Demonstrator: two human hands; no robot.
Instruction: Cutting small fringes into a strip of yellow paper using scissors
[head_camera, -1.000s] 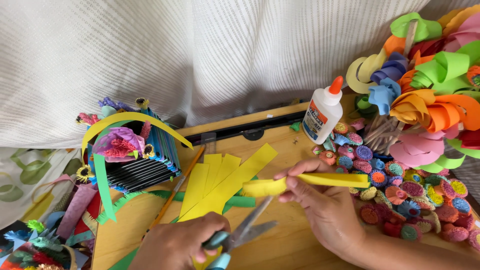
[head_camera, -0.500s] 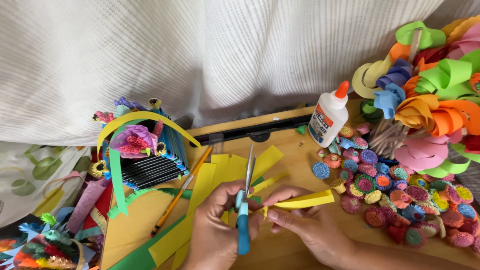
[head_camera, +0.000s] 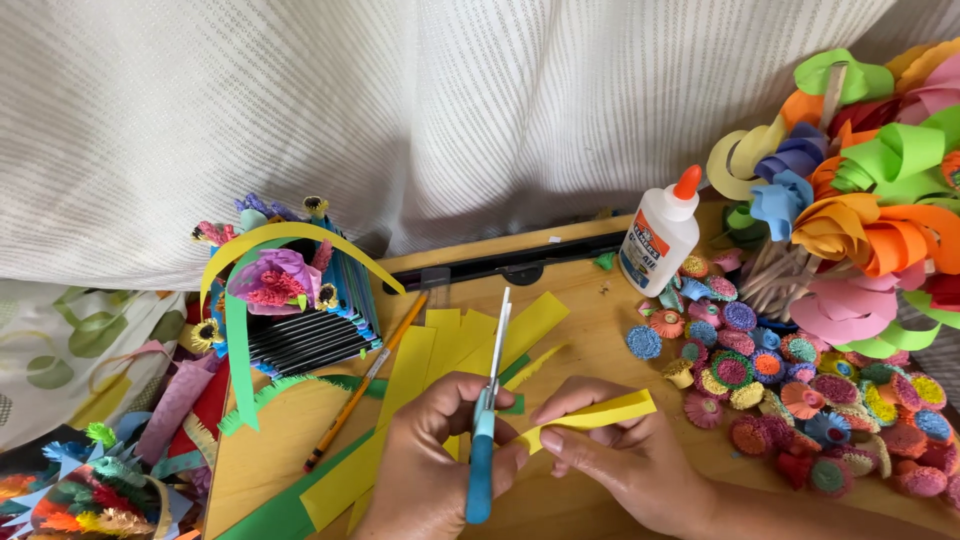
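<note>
My left hand (head_camera: 430, 460) grips a pair of scissors (head_camera: 487, 420) with blue handles, blades pointing away from me over the wooden board (head_camera: 590, 310). My right hand (head_camera: 620, 455) pinches a yellow paper strip (head_camera: 590, 415) just right of the blades, its near end at the scissors. More yellow paper strips (head_camera: 440, 360) lie fanned on the board under and beyond my hands, with green strips (head_camera: 290, 500) beside them.
A white glue bottle (head_camera: 660, 238) with an orange cap stands at the back right. Several small rolled paper flowers (head_camera: 800, 390) cover the right side, below large paper flowers (head_camera: 880, 200). A paper basket (head_camera: 290, 290) sits at left; an orange pencil (head_camera: 365, 385) lies beside it. A white curtain (head_camera: 400, 100) hangs behind.
My left hand raised the scissors from flat on the board to upright and brought them to the yellow strip. My right hand drew the strip in closer to me.
</note>
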